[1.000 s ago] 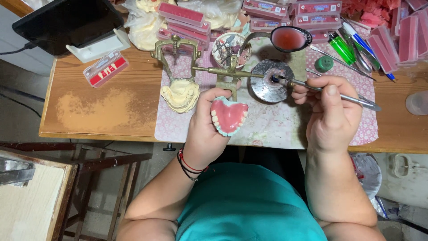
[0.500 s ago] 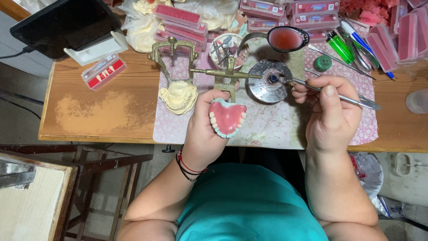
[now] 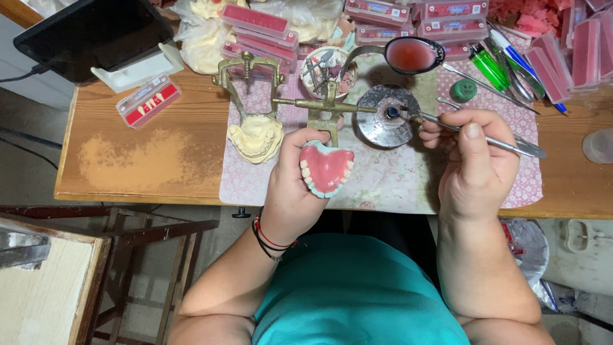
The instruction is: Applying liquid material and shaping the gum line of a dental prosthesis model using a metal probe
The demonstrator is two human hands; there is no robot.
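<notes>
Head view, looking straight down: the left hand [image 3: 290, 185] has its fingers curled tight around a denture [image 3: 325, 167], a pink base with a row of pale teeth. It is held up just above the near edge of the patterned mat [image 3: 396, 185], teeth toward the camera. The right hand [image 3: 476, 166] pinches a slim metal tool [image 3: 511, 144] pen-style, thumb on top and fingers closed round the shaft. The tool's tip reaches left into the middle of a round metal dish [image 3: 377, 128], right at a small dark spot there; whether it touches I cannot tell. Behind the denture stands a brass articulator [image 3: 281, 96], with a cream plaster cast [image 3: 255, 137] beside it, and a spoon [image 3: 412, 56] of pink wax sits further back on the table [image 3: 128, 160]. My read: this is the tool-loading step, with the tip working at the dish while the denture waits in the other hand, a short way apart. Carrying the tip across to the denture would call for a steady wrist, a short level swing to the left, and the left grip holding firm so the teeth do not shift.
</notes>
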